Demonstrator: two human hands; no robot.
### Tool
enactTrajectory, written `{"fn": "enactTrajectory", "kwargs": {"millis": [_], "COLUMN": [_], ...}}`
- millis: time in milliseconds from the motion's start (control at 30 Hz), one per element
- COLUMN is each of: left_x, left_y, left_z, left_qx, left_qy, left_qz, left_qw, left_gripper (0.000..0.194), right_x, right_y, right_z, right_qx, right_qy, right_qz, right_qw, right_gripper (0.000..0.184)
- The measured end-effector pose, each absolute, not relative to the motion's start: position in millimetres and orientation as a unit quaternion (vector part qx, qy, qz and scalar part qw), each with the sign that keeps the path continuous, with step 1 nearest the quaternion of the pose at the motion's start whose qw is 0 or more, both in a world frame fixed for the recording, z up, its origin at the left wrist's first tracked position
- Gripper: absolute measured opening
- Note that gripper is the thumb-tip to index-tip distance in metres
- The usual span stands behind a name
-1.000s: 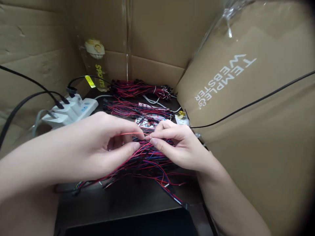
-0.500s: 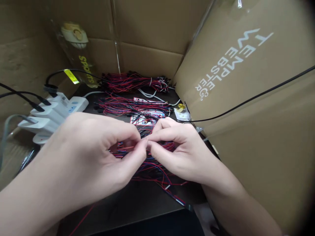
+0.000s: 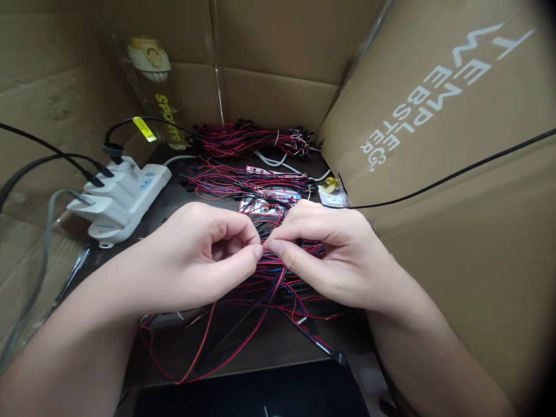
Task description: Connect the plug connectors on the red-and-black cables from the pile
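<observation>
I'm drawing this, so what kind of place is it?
It looks like a small workspace, perhaps for electrical wiring. Lots of thin red and dark wires lie on a dark table, a white power strip has cables plugged in, and cardboard stands around like walls.

Left hand (image 3: 195,255) and right hand (image 3: 343,255) nearly meet, fingers (image 3: 245,226) pinched.

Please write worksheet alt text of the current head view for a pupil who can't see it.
A person's left hand and right hand pinch close together over many red, blue and black wires. Cardboard walls rise around; a white power strip and a bottle marked SPORTS are at picture left.
</observation>
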State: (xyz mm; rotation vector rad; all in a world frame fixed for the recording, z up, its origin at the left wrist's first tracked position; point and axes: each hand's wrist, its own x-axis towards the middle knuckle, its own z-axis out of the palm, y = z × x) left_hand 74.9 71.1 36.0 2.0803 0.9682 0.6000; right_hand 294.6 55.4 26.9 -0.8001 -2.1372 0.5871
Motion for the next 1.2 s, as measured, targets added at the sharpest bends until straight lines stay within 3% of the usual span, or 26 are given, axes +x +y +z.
{"fn": "enactTrajectory", "kwargs": {"millis": [267, 500, 567, 667, 800, 900, 1067, 1200], "left_x": [80, 97, 102, 109, 114, 112, 101, 91], "left_y": [72, 76, 74, 70, 68, 70, 73, 77], "left_z": [27, 12, 9, 3, -6, -8, -1, 4], "left_qx": [0.790, 0.698, 0.699, 0.738, 0.796, 0.812, 0.786, 0.781], "left_qy": [0.383, 0.432, 0.435, 0.434, 0.393, 0.377, 0.386, 0.345], "left_qz": [0.245, 0.274, 0.311, 0.377, 0.432, 0.429, 0.428, 0.405], "left_qw": [0.412, 0.502, 0.475, 0.354, 0.160, 0.121, 0.222, 0.326], "left_gripper": [0.014, 0.028, 0.027, 0.031, 0.027, 0.019, 0.014, 0.011], "right_x": [301, 296, 294, 288, 275, 274, 297, 314], "right_y": [62, 65, 66, 65, 59, 60, 77, 88], "right_z": [20, 11, 9, 6, 3, 4, 9, 8], "right_qx": [-0.323, -0.385, -0.402, -0.438, -0.525, -0.545, -0.376, -0.275], "right_qy": [-0.873, -0.862, -0.852, -0.825, -0.765, -0.740, -0.786, -0.815], "right_qz": [0.120, 0.000, -0.017, -0.026, 0.002, 0.060, 0.218, 0.301], "right_qw": [0.345, 0.331, 0.335, 0.356, 0.372, 0.390, 0.440, 0.412], "right_gripper": [0.013, 0.016, 0.016, 0.016, 0.019, 0.019, 0.016, 0.015]}}
